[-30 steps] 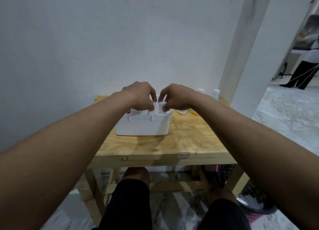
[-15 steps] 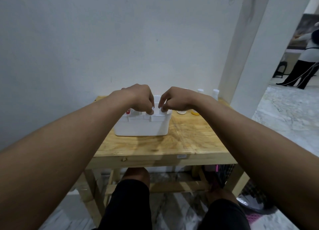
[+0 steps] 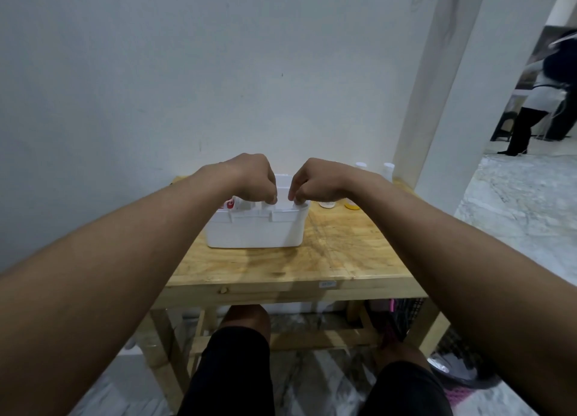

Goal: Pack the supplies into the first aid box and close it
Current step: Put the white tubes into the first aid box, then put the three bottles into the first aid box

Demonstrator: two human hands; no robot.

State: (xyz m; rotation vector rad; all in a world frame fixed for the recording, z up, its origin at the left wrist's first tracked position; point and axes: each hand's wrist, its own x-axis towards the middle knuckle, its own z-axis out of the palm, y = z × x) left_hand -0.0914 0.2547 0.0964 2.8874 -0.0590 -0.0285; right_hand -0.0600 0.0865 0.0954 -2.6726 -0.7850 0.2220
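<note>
— Pale grey wall behind, and before it the light wooden surface (image 3: pixel 343 259) with plank top. What stands on it?

— One white rectangular plastic first aid box (image 3: pixel 254 231), on the far left part of the surface, close to the wall. Its front wall faces the person, and a small red mark shows at its upper left corner.

— And where are the hands relative to the box?

— Both are directly above its top edge, near the middle. The left hand (image 3: pixel 249 178) is over the left half, the right hand (image 3: pixel 315 179) over the right half. They are near each other but not touching; a narrow gap stays between them.

— Do they hold something?

— The fingers of both hands are curled downward and pinch a white upright part at the top of the box, one hand at each side of it. Whether this part is a handle, a lid or a supply, I cannot tell; the hands hide much of it.

— Anything else on the surface?

— To the right of the box, near the wall: two small white-capped bottles (image 3: pixel 374 169), a small yellow round object (image 3: pixel 352 205), and a small white round object (image 3: pixel 327 204).
</note>
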